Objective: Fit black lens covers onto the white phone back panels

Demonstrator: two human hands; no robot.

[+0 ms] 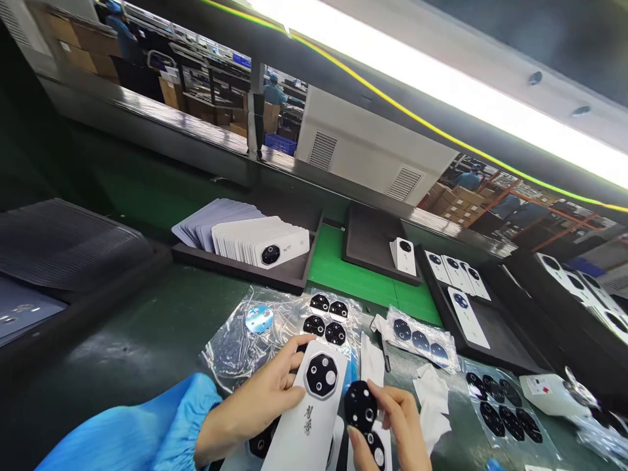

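Note:
My left hand (pixel 267 392) is closed around the side of a white phone back panel (pixel 318 409), which has a black octagonal camera area near its top and dark script below. To its right, my right hand (pixel 400 418) pinches a black round camera lens plate (pixel 360 405) with several holes, between thumb and fingers. The plate is apart from the panel's camera area. Under both hands lie more white panels (pixel 383 435) with black camera areas, partly hidden. Just beyond, a clear plastic sheet (pixel 324 311) carries several black lens plates, and a blue round film piece (pixel 259 319) rests on plastic wrap.
A black tray (pixel 240 275) at the back holds fanned white panels. Further trays with panels (pixel 466 317) stand at the right. Lens-plate sheets (pixel 510 409), white cloths (pixel 432 402) and a white bottle (pixel 552 392) lie on the right. Stacked grey sheets (pixel 63 242) fill the left. A lamp (pixel 441 85) hangs overhead.

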